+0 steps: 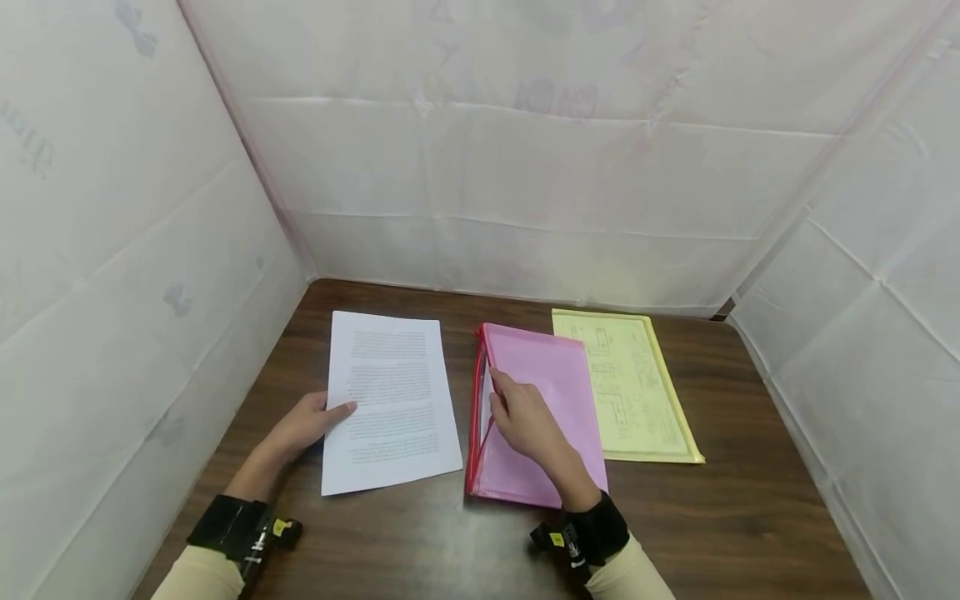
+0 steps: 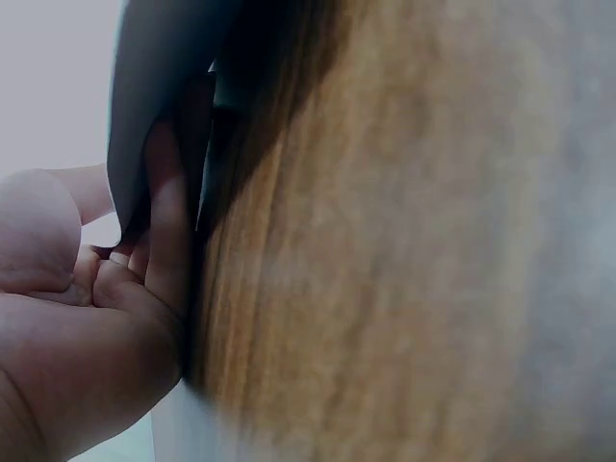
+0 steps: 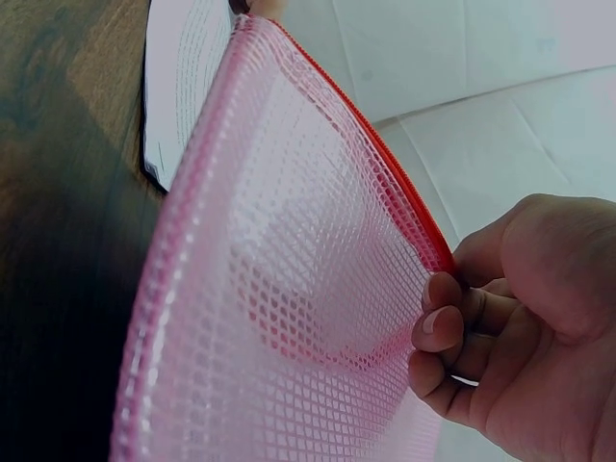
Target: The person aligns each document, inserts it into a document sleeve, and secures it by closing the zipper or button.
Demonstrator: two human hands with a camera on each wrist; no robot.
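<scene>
Right hand [image 1: 528, 421] pinches pink mesh pouch [image 1: 551, 400] at its red zipper edge, lifting it open. Left hand [image 1: 303, 427] grips printed sheets [image 1: 390, 400], fingers underneath, on counter [image 1: 712, 517].

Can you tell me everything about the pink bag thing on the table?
The pink pouch is a flat, see-through mesh folder with a red zipper edge along its left side. It looks like soft plastic netting. It lies on the brown wooden table, between the printed white sheet and a yellow folder, whose near edge it overlaps. The right hand pinches the top layer at the zipper and lifts it, so the pouch gapes open.
</scene>
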